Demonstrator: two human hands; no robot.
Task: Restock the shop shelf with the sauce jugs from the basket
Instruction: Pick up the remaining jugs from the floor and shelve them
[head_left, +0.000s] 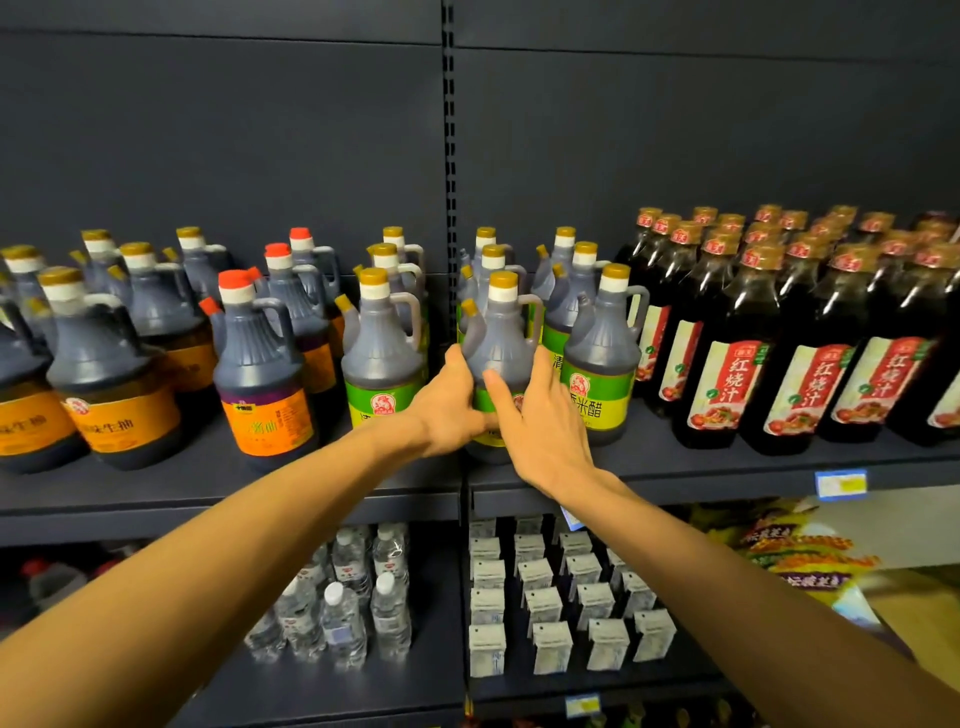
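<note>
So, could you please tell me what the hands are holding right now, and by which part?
Both hands are on the front green-label jug at its lower body. The left hand wraps the left side; the right hand lies against the right front, fingers fairly straight.

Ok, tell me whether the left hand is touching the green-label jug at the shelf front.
Touching. The head view shows the left hand wrapped against the green-label jug, thumb on its side.

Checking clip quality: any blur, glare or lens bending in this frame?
Head view: wide-angle bending curves the shelf edge; the green-label jug between both hands is sharp; orange-label jugs at far left are soft; glare streaks the tall bottles; lighting dim.
</note>
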